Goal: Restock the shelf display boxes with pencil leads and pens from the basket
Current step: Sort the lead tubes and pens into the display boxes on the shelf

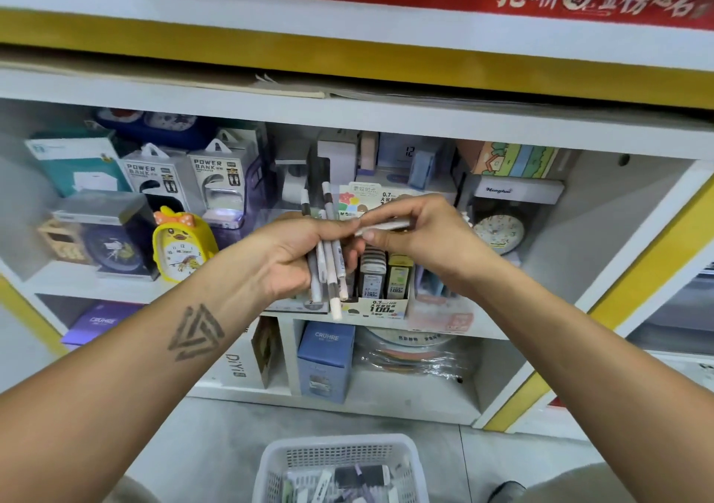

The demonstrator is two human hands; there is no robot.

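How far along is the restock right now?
Done: the lead display box on the shelf already holds several lead cases. In hand: the left hand grips a bundle of pens; the right hand pinches one pen. Left: the basket still holds stock.

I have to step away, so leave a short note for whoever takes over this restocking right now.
Left hand: grips a bundle of pens, roughly upright, in front of the shelf.
Right hand: pinches a single pen, held level beside the bundle.
Pencil lead display box: on the middle shelf behind the hands, already holding lead cases.
White basket: on the floor below, with stock in it.
Done: pens lifted from the basket, it seems.
Left: place the held pens in their display box, then empty the basket.
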